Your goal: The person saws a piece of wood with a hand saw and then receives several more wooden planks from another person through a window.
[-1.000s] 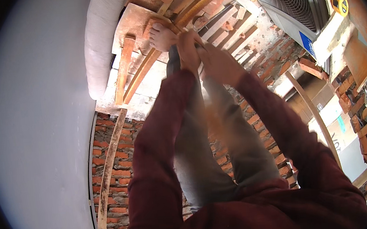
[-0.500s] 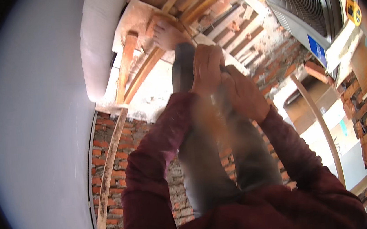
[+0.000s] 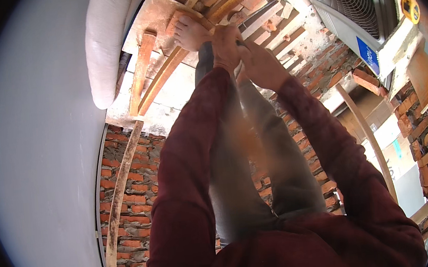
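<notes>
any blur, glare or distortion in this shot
In the head view, fisheye bending bows the long narrow wooden strip at left; a hazy brownish smear blurs part of the grey trousers; strong light nearly whitens the pale flat surface at upper left; the picture's corners are black.

Just beyond the left hand (image 3: pixel 226 44), a long orange-brown wooden strip (image 3: pixel 236 0) looks matt. Right of the right hand (image 3: pixel 263 67), red brickwork (image 3: pixel 321 71) is rough. Behind both, matt maroon cloth sleeves (image 3: pixel 185 131) wrinkle softly.

This looks like a building site. Rough brickwork (image 3: pixel 133 192) shows nearer than the fingers (image 3: pixel 246 55), wood strips (image 3: pixel 235 1) beyond.
</notes>
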Demonstrator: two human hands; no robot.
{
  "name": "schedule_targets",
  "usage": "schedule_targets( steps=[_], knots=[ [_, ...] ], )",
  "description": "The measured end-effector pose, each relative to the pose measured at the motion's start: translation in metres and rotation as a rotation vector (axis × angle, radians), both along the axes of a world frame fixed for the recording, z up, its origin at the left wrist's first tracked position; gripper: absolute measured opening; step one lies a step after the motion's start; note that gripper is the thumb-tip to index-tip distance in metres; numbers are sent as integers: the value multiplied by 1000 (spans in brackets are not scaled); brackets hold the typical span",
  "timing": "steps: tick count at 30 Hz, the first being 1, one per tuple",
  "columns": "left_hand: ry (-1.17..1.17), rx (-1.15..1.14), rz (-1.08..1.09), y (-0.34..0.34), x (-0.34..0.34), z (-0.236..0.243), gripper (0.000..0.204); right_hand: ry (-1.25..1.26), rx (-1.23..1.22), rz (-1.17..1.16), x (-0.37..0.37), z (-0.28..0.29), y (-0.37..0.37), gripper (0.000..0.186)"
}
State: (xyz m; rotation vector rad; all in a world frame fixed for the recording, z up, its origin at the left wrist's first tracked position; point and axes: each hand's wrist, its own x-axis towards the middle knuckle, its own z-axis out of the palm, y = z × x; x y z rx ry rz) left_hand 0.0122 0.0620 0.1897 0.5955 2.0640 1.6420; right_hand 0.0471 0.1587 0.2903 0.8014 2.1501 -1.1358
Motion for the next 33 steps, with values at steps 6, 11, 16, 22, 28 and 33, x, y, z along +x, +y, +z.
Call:
schedule_targets(
  steps=[6,11,16,22,28,33],
  knots=[
    [-8,-15,-86,-7,-10,58,6,-127,-127,227,6,76,-1,37],
    [-72,-70,-135,-14,-1,4,14,60,59,230,11,-8,-8,26],
    [-100,-150,-33,-16,-10,-13,29,-72,-14,96,21,-31,-15,27],
    [-169,-103,-90,-30,-22,-9,27,95,7,-51,3,-12,-31,29],
    [67,-195,-139,-45,-29,-14,17,-93,-106,-181,-4,-1,-29,35],
    [135,-535,89,-135,-21,-66,49,-62,-73,-77,-17,-13,-12,42]
  ],
)
